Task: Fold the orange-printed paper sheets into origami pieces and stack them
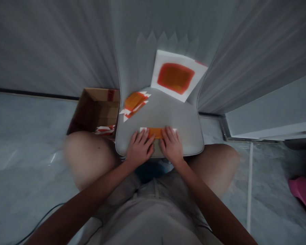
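Observation:
A folded strip of paper point(156, 133), orange in the middle with white ends, lies near the front edge of the grey chair seat point(191, 139). My left hand point(140, 148) lies palm down over its left part, fingers stretched out. On its right part rests my right hand point(172, 144), also flat with the fingers extended. Both thumbs point inward, close to the strip's near edge. Several folded orange and white papers point(135, 103) sit in a loose pile at the seat's left. Against the backrest leans a white sheet stack point(175, 75) with an orange-red square; how many sheets it holds I cannot tell.
An open cardboard box point(91, 109) stands on the floor left of the chair, with red and white folded papers point(105, 129) inside. Grey curtains point(53, 44) hang behind. A pink object point(304, 195) lies at the far right, and a dark cable point(40, 221) runs at lower left.

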`<state>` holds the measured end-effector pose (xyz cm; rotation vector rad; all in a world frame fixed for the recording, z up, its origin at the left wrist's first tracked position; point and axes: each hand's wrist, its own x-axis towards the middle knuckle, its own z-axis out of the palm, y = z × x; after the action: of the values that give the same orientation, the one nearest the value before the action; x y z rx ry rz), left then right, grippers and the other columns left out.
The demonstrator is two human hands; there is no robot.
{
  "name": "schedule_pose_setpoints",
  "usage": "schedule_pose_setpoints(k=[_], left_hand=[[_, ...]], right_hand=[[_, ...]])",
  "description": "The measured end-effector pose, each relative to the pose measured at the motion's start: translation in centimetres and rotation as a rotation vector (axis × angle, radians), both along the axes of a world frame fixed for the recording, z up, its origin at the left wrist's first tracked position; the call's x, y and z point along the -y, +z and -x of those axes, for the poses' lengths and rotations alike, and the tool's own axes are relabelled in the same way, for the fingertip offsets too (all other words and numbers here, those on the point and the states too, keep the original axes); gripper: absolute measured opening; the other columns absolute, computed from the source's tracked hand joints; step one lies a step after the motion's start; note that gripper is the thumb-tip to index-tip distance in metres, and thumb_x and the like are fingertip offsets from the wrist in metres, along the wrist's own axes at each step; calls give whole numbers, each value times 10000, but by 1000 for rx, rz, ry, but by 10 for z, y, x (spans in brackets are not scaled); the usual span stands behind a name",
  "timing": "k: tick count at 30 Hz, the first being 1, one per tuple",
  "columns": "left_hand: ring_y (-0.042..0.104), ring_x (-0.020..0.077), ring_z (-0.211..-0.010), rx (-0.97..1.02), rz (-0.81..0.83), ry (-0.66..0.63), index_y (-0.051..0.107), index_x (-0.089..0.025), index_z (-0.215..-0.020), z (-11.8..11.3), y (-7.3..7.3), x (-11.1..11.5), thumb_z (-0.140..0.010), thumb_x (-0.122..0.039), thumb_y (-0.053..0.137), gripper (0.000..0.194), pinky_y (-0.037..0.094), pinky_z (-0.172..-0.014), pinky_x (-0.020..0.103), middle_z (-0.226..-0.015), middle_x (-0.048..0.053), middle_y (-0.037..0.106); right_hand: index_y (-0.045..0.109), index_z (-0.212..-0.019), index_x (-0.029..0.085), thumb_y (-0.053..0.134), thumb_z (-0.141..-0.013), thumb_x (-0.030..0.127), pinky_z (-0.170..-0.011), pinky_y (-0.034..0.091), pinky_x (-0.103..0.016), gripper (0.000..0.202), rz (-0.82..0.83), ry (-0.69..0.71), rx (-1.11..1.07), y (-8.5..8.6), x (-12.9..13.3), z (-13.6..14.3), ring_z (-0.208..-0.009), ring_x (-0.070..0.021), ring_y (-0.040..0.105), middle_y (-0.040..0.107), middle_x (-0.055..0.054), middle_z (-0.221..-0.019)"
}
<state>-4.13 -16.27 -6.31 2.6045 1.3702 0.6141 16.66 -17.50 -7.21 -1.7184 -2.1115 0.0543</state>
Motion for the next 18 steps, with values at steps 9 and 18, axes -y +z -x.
schedule_pose_setpoints(k=[9, 18], left_hand=[[370, 341, -1560, -61, -4, -7, 456, -215, -1600, 1, 2, 0, -1028, -342, 497, 588, 255, -1286, 587, -1687, 133, 366], [307, 307, -1591, -156, 40, -39, 245, -122, -1677, 20, 7, 0, -1048, -502, 443, 761, 140, -1329, 541, -1703, 133, 322]], right_hand=[[472, -1571, 137, 378, -1101, 420, -1283, 229, -615, 556, 16, 19, 33, 4, 2, -1, -1563, -311, 367, 466, -186, -1630], [222, -1661, 21, 242, -1085, 618, -1302, 200, -567, 830, 160, 68, 164, 17, 19, -47, -1594, -331, 292, 345, -220, -1687]])
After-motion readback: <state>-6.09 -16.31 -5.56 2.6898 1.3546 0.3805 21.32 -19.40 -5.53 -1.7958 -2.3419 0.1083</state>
